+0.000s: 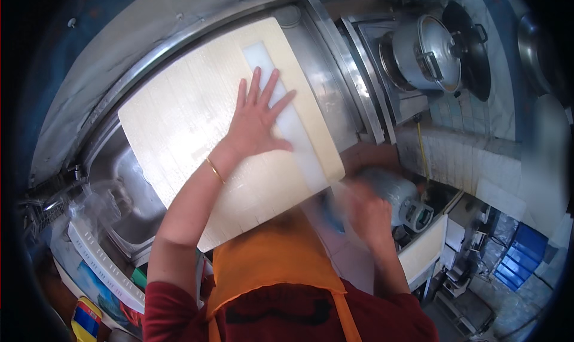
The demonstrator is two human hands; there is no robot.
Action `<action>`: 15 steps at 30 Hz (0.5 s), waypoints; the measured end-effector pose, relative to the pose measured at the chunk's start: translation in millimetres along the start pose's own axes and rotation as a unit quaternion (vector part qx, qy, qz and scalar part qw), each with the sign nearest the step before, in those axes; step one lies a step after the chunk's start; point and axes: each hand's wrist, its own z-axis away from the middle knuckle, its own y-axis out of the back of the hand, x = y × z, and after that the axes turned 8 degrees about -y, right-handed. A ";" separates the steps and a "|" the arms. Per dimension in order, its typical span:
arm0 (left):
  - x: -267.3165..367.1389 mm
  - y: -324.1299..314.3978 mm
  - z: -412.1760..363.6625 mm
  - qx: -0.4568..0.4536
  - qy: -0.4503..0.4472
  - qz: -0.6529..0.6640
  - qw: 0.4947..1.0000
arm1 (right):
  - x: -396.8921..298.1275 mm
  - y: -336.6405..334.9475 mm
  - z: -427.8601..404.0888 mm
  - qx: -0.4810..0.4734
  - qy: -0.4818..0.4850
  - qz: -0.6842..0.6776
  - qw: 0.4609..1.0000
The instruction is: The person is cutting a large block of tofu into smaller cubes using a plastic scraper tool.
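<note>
A large cream cutting board [188,113] rests at a slant over a stainless steel sink unit. Along its right part runs a flat, whitish translucent strip [298,140], whose material I cannot make out. My left hand [253,126] lies palm down, fingers spread, over the board and the strip. A thin gold-coloured bangle [215,170] circles the left wrist. Just off the board's near right corner is my right hand [370,209], blurred, with its fingers curled. Something pale and blurred [345,200] shows beside those fingers; whether they grip it cannot be told.
To the left is a steel sink basin [116,162], with a clear plastic bag [105,203] by it. A lidded metal pot [426,54] stands at the upper right. Below it, a grey gas cylinder [399,198] sits near my right hand. Farther right is a blue plastic crate [522,256].
</note>
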 end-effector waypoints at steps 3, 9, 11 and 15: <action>-1.0 -0.6 2.6 0.007 0.016 0.006 1.000 | -4.7 2.3 -0.1 -0.006 -0.021 0.037 0.999; 4.4 6.7 4.5 -0.010 0.044 0.006 0.999 | -1.4 1.9 3.5 -0.017 -0.019 0.010 1.000; 2.4 5.6 4.4 -0.013 0.023 0.020 0.999 | -1.3 0.0 2.6 0.006 -0.010 0.002 1.000; -1.0 7.6 5.9 -0.018 0.017 0.021 0.999 | -2.0 0.2 -0.7 0.011 0.010 0.000 1.000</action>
